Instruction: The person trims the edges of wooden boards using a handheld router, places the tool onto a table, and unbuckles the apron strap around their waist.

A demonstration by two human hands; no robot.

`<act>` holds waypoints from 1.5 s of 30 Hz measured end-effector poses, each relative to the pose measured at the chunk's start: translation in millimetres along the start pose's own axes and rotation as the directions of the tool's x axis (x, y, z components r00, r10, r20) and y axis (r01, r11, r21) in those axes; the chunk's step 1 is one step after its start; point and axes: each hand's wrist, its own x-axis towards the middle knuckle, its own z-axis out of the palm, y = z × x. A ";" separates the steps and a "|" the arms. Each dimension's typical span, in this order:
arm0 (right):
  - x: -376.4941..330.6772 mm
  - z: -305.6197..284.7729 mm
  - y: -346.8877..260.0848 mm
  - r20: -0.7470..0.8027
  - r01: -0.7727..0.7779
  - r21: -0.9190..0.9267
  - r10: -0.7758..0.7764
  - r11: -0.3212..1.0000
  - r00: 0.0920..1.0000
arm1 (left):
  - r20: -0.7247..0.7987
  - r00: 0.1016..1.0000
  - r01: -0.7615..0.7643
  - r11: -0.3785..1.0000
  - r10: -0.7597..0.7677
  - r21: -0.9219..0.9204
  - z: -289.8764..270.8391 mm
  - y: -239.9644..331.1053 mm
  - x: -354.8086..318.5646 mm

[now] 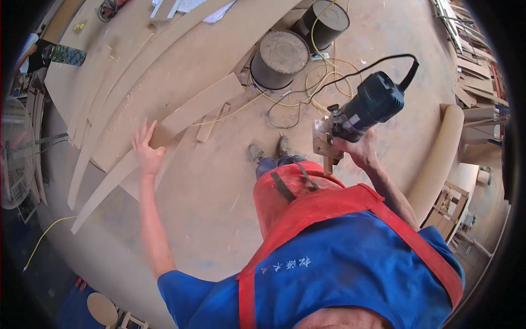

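My right hand (360, 149), off to the right, is wrapped round the lower part of a dark handheld trim router (375, 100). The tool is tilted, with a wooden block (327, 147) at its base and a black cord leaving its far end. On the left my left hand (148, 153) has its fingers spread, against a curved wooden strip (107, 192) at the near edge of the worktop. Whether it presses on the strip or only rests there I cannot tell. A flat rectangular board (204, 104) lies just to the right of that hand.
Long curved wooden strips (121, 82) cover the worktop on the left. Two dark round drums (280, 57) stand ahead, with yellow cable (350, 82) looped on the floor beside them. A caged fan (15, 153) stands far left. Stacked wood pieces (474, 74) and a large rolled sheet (441, 159) line the right.
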 end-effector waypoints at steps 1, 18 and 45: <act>2.1 0.1 -0.5 0.018 -0.014 0.054 0.013 0.998 1.000 | -0.014 0.999 -0.035 0.999 0.034 -0.021 3.4 28.1 1.3; 61.1 16.8 23.8 0.535 -0.073 0.271 -0.088 0.960 0.840 | 0.003 0.967 0.204 0.773 -0.254 -0.601 55.5 152.8 20.4; 115.7 138.9 41.2 0.565 0.613 0.170 -0.586 0.771 0.581 | -0.355 0.932 0.091 0.995 -0.076 0.027 97.7 124.9 26.3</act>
